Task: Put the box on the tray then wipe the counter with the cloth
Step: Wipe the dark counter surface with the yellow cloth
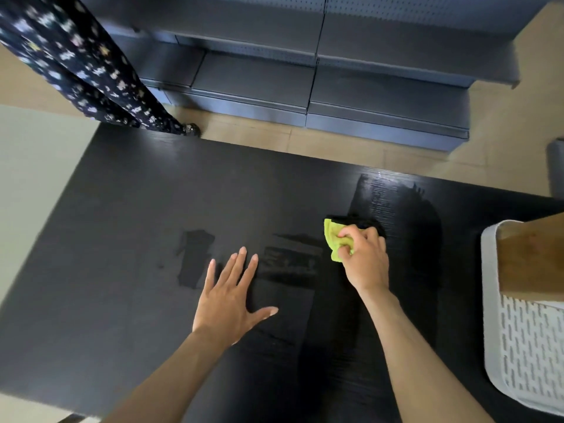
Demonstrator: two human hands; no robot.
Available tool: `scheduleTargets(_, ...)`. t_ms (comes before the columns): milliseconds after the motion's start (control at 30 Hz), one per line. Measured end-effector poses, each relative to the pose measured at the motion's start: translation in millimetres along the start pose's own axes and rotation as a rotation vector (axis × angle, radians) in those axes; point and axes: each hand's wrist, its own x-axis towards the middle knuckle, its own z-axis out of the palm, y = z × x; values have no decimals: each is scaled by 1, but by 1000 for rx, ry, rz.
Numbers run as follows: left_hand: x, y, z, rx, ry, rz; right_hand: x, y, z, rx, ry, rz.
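Note:
A brown cardboard box [532, 257] rests on the white slotted tray [518, 355] at the right edge of the black counter [122, 239]. My right hand [364, 257] is closed on a crumpled yellow-green cloth [332, 239] and presses it onto the counter near the middle right. My left hand [232, 297] lies flat on the counter with fingers spread, holding nothing, to the left of the cloth. Dark wet streaks mark the counter around and behind the cloth.
Another person in dark flowered trousers [79, 65] stands at the counter's far left corner. Grey metal shelving [305, 71] runs along the far side across a strip of wooden floor. A grey object [555, 166] shows at the right edge.

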Motion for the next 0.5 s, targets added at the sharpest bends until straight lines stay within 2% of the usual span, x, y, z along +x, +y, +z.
scheduleTargets(267, 0, 1, 2, -33, -52, -36, 104, -16, -20, -16, -10, -23)
scheduleTargets(500, -1, 2, 6, -35, -18, -41, 99, -21, -20, -18, -15, -3)
